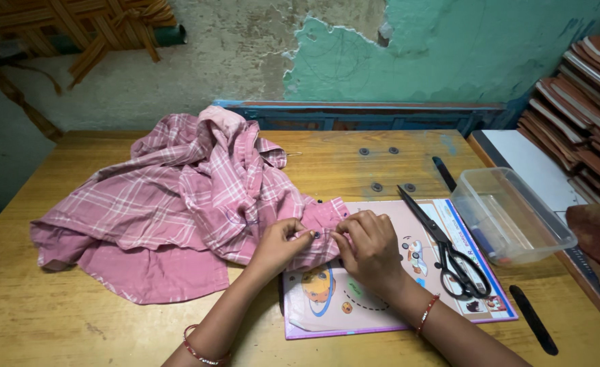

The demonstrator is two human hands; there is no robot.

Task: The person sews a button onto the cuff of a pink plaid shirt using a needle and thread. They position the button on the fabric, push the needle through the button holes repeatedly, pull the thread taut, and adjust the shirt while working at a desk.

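Pinching a small dark button [316, 234] on the crumpled pink checked cotton shirt [178, 204], my left hand [281, 243] and right hand [369, 248] both close on its edge, over a pink picture book [327, 299] beside black-handled steel scissors [449, 251] on the wooden table [55, 319].

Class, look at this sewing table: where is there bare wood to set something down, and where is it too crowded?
Bare wood lies along the near left edge of the table, below the pink plaid shirt, and at the far edge around the small dark discs. It is crowded on the right: both hands work over the picture book, beside the scissors and clear plastic box.
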